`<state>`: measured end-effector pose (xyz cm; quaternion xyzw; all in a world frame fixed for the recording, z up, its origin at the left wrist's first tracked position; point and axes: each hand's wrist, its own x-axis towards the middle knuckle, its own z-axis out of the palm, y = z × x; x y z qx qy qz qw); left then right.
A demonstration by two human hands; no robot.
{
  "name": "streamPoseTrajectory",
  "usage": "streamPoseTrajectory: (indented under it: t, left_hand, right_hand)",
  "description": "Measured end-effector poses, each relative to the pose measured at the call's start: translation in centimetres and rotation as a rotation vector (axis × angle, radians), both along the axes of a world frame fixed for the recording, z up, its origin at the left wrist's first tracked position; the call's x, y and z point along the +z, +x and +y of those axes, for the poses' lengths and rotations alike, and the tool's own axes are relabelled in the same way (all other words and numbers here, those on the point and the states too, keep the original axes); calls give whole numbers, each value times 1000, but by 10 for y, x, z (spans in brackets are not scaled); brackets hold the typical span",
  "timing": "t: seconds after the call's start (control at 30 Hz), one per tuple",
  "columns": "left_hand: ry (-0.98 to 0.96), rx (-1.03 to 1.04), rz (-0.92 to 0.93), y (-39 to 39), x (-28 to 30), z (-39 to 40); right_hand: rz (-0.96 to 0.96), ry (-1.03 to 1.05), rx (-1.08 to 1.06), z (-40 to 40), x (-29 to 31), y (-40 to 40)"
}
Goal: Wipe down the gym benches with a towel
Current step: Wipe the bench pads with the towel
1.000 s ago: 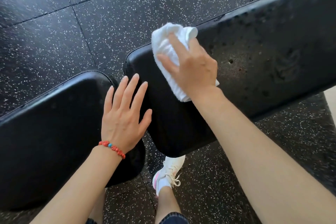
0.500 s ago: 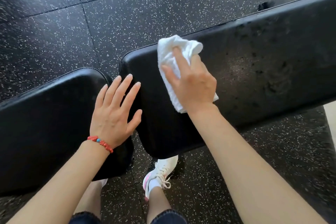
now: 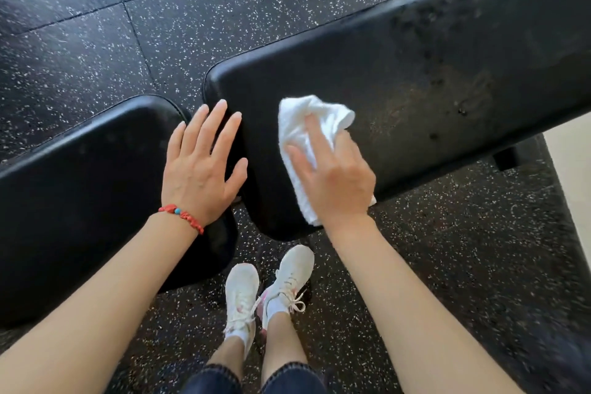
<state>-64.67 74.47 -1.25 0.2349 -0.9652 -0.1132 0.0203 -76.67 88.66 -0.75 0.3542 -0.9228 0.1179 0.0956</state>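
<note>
A: What is underfoot?

B: A black rubber floor (image 3: 192, 29) flecked with white, laid in tiles with seams showing. At the right edge a pale strip of another surface shows.

A: And the benches?

B: Two black padded pads. The long bench pad (image 3: 415, 73) runs up to the right, its vinyl dull and blotched toward the middle. The shorter seat pad (image 3: 80, 185) lies to the left, a narrow gap between them.

A: Where is the towel?

B: The white towel (image 3: 300, 125) is bunched on the near end of the long bench pad, under the right hand (image 3: 335, 176), whose fingers press it flat, spread and slightly bent.

A: The other hand?

B: The left hand (image 3: 201, 169) is flat with fingers straight, spanning the gap, holding nothing. A red bracelet (image 3: 182, 216) circles its wrist. White sneakers (image 3: 265, 291) stand below.
</note>
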Motion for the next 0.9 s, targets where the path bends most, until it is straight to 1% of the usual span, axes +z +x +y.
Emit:
streamPoseTrajectory:
  t: [0.1, 0.17, 0.23, 0.3, 0.37, 0.4, 0.43, 0.47, 0.57, 0.6, 0.63, 0.67, 0.7, 0.77, 0.83, 0.9]
  left_hand:
    - [0, 3, -18, 0, 3, 2]
    - [0, 28, -17, -2, 6, 6]
    - [0, 43, -4, -5, 8, 12]
    - [7, 28, 18, -11, 11, 22]
    - [27, -10, 41, -22, 13, 35]
    - [41, -24, 51, -28, 14, 41]
    - [58, -34, 60, -35, 14, 48]
    - [77, -37, 65, -42, 14, 55]
    - [89, -27, 62, -62, 11, 69]
    - [78, -24, 57, -68, 9, 71]
    - [69, -15, 48, -73, 8, 73]
    - [63, 0, 35, -77, 7, 75]
    - [55, 17, 22, -79, 5, 76]
    - [29, 37, 3, -82, 3, 78]
    - [6, 42, -6, -82, 0, 79]
    - [-9, 51, 0, -82, 0, 79]
  right_hand:
    - [80, 30, 120, 10, 0, 13]
    - [97, 58, 115, 21, -1, -4]
    - [84, 19, -44, 40, -1, -28]
    - [-1, -36, -234, 53, 1, -47]
    - [-86, -54, -330, 54, 2, -49]
    - [-101, -66, -340, 51, 2, -45]
    - [-98, -66, -315, 48, 2, -39]
    - [-60, -51, -243, 48, 0, -33]
    - [140, 31, 60, 60, -4, -39]
    - [189, 52, 106, 67, -5, -53]
    - [232, 81, 91, 75, -6, -70]
    - [254, 95, 16, 82, -7, -88]
    - [208, 89, -96, 89, -6, -103]
    - [34, 11, -275, 99, -4, -124]
    - [-51, -48, -317, 101, -4, -126]
    - [-39, -61, -244, 93, -3, -117]
